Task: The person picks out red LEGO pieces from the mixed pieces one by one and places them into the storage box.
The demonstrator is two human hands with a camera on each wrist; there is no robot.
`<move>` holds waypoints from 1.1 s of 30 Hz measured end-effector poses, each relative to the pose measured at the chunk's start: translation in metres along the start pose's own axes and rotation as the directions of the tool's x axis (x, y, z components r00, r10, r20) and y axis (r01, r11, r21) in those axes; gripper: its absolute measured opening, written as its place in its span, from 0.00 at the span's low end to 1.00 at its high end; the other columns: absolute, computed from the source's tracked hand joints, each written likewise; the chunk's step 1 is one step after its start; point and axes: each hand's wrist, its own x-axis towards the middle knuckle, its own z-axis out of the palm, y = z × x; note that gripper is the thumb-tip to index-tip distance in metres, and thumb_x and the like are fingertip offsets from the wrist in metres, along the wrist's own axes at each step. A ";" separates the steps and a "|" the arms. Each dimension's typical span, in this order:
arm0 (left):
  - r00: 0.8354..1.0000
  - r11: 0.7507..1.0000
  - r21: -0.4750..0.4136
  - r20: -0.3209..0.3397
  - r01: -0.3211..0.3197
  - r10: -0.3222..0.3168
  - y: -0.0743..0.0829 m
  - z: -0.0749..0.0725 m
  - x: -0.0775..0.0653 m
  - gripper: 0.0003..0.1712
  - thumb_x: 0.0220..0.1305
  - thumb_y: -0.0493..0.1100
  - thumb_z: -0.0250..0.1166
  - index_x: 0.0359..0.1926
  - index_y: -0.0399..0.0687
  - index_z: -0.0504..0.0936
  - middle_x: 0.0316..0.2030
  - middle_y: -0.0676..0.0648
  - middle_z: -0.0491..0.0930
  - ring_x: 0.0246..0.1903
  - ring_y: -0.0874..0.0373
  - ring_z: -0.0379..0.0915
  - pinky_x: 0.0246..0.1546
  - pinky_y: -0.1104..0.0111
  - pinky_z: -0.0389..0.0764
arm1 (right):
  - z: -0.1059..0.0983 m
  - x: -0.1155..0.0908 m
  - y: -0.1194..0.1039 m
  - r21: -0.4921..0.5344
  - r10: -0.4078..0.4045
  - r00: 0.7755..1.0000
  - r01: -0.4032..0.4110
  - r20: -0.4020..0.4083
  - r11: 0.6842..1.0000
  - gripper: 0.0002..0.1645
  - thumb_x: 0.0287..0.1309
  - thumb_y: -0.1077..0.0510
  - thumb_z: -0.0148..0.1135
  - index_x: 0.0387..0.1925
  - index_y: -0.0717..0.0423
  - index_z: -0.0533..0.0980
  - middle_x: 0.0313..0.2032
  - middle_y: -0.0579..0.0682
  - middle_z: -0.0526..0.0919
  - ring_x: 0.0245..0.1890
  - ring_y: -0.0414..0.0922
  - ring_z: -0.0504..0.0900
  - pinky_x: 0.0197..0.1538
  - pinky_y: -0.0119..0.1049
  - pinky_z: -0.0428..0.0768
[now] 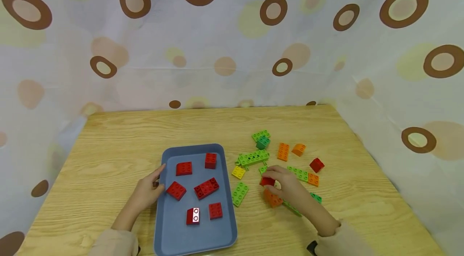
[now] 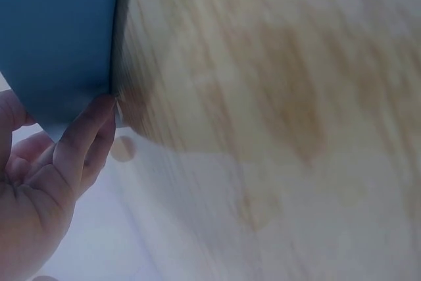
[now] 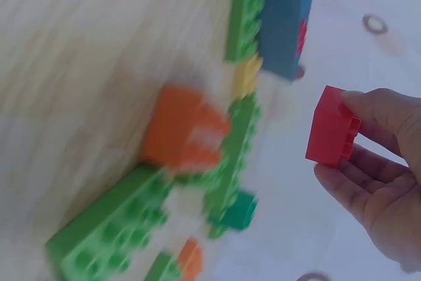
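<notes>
Between the thumb and fingers of my right hand (image 1: 290, 186) is a red toy building brick (image 3: 327, 128), pinched by its ends. The head view has this hand above the loose bricks, close to an orange brick (image 1: 272, 198). My left hand (image 1: 146, 192) grips the left rim of a blue-grey tray (image 1: 193, 238). In the left wrist view, its fingers press the outside of the tray wall (image 2: 62, 37), with the thumb on the other side. Several red bricks lie spread out in the tray, among them a long one (image 1: 206, 188) and a square one (image 1: 215, 211).
Right of the tray lie several loose bricks: a green plate (image 1: 240, 194), a yellow brick (image 1: 238, 172), a long green piece (image 1: 253, 158), a dark green brick (image 1: 262, 142) and an orange plate (image 1: 283, 152). Farther right is another red brick (image 1: 317, 165). A patterned cloth (image 1: 224, 38) hangs behind the table.
</notes>
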 end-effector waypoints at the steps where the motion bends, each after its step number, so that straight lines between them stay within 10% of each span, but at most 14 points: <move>1: 1.000 1.000 0.000 -0.001 0.003 -0.003 0.000 0.000 0.000 0.34 0.54 0.29 0.53 0.65 0.31 0.61 0.55 0.24 0.69 0.44 0.40 0.77 0.38 0.61 0.80 | 0.002 0.004 -0.006 0.022 -0.020 1.000 0.020 0.015 1.000 0.15 0.47 0.66 0.66 0.40 0.62 0.80 0.42 0.57 0.80 0.40 0.50 0.80 0.40 0.37 0.81; 7: 1.000 1.000 0.006 0.013 0.026 -0.026 0.002 -0.001 0.000 0.35 0.55 0.29 0.53 0.66 0.31 0.60 0.56 0.24 0.68 0.45 0.40 0.76 0.36 0.63 0.79 | 0.017 0.025 -0.048 0.114 -0.138 0.978 0.122 0.153 0.986 0.13 0.50 0.64 0.65 0.41 0.60 0.80 0.42 0.53 0.79 0.40 0.44 0.78 0.40 0.28 0.80; 18: 0.999 0.999 0.002 0.020 0.035 -0.035 0.004 -0.001 0.000 0.35 0.55 0.29 0.54 0.66 0.31 0.60 0.56 0.25 0.68 0.45 0.40 0.77 0.37 0.61 0.80 | 0.050 0.037 -0.098 0.128 -0.363 0.867 0.340 0.342 0.932 0.12 0.53 0.58 0.65 0.41 0.56 0.81 0.41 0.48 0.79 0.40 0.37 0.76 0.45 0.18 0.73; 33: 0.999 0.999 -0.012 0.025 0.043 -0.043 0.006 -0.003 -0.001 0.35 0.55 0.29 0.54 0.66 0.32 0.60 0.56 0.25 0.68 0.43 0.43 0.77 0.32 0.67 0.77 | 0.083 0.030 -0.103 0.145 -0.378 0.794 0.353 0.477 0.924 0.13 0.53 0.58 0.64 0.42 0.53 0.81 0.42 0.46 0.80 0.41 0.32 0.75 0.43 0.14 0.70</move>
